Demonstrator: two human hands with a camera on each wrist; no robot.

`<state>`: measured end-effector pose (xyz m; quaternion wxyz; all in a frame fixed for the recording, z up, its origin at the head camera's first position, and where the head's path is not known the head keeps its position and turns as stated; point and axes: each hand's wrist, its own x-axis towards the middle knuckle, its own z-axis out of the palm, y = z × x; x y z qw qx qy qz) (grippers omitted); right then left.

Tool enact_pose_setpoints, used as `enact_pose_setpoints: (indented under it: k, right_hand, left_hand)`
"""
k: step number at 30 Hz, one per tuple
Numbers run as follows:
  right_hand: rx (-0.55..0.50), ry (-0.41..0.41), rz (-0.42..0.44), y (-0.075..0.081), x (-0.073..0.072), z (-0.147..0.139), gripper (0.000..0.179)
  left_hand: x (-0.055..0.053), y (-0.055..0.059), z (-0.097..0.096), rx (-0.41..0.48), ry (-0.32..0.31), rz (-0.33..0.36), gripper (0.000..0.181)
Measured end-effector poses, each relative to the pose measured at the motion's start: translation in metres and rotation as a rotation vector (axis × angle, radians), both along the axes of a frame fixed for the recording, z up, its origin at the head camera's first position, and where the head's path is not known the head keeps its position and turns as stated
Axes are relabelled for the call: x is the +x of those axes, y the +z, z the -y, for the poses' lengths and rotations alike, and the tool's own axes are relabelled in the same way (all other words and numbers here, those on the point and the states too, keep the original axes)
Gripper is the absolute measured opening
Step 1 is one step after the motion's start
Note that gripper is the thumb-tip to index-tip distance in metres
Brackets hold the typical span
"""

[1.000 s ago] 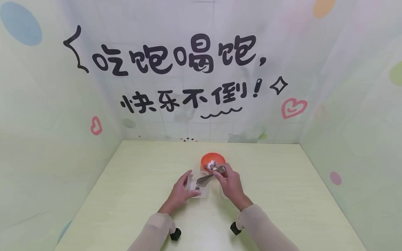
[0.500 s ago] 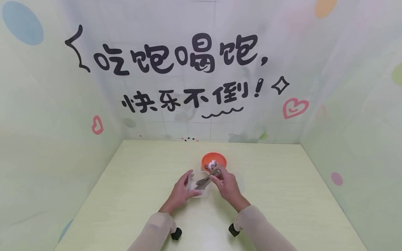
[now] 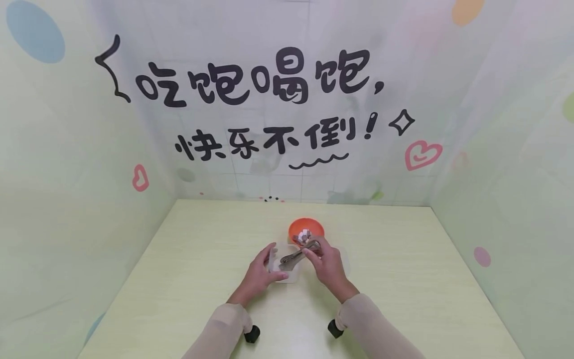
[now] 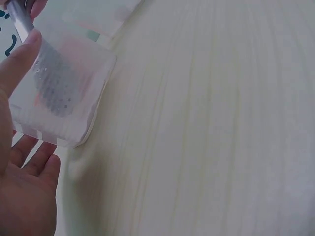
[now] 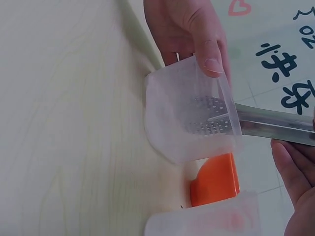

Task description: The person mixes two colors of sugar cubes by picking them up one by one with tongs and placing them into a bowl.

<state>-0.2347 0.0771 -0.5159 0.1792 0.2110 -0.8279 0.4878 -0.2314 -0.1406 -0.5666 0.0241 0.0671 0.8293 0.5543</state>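
My left hand (image 3: 259,274) holds a small translucent plastic box (image 5: 172,113), its thumb over the near rim and its fingers around the outer side. Metal food tongs (image 3: 298,255) are gripped in my right hand (image 3: 331,264), between thumb and fingers near the handle end. Their perforated tips (image 5: 211,115) reach down inside the box and show through its wall. Whether a piece is pinched between the tips I cannot tell. Just behind the box stands an orange bowl (image 3: 309,222) with several white and brown pieces (image 3: 304,235) in it, partly covered by my right hand.
A second translucent container (image 5: 206,219) stands to the right of the box, mostly hidden behind my right hand in the head view. Pale wood-grain tabletop (image 3: 202,249) spreads around, bounded by a printed back wall (image 3: 269,184) and side walls.
The tongs have dipped from over the box down into it, and my right hand has shifted slightly. A dark piece seen earlier in the box is now out of sight. My left hand stays put.
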Motion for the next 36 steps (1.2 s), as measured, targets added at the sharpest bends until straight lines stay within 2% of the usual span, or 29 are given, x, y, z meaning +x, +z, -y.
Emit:
enact_pose_setpoints:
  k: [7,12,20,29,32,36]
  right_hand:
    - [-0.052,-0.029,-0.035,0.007,-0.001,-0.003,0.022]
    - [-0.103,-0.055,-0.043,0.01,-0.001,-0.007,0.023]
    - [-0.199,-0.082,-0.044,0.013,-0.001,-0.014,0.021]
    - [-0.28,-0.126,-0.088,0.021,-0.008,-0.023,0.017]
    - [-0.289,-0.141,-0.089,0.025,-0.008,-0.023,0.017]
    - [-0.29,-0.147,-0.091,0.044,0.003,-0.018,0.018]
  left_hand:
    - [-0.001,0.0,0.001,0.014,0.002,-0.004,0.096]
    - [0.0,0.0,0.0,0.01,0.014,0.017,0.096]
    - [0.0,-0.001,0.0,0.0,0.011,0.004,0.097]
    - [-0.001,-0.001,-0.001,0.01,0.013,0.012,0.097]
    - [-0.001,-0.001,-0.001,0.006,0.014,0.017,0.097]
    - [-0.001,-0.001,-0.001,0.003,0.019,0.02,0.097]
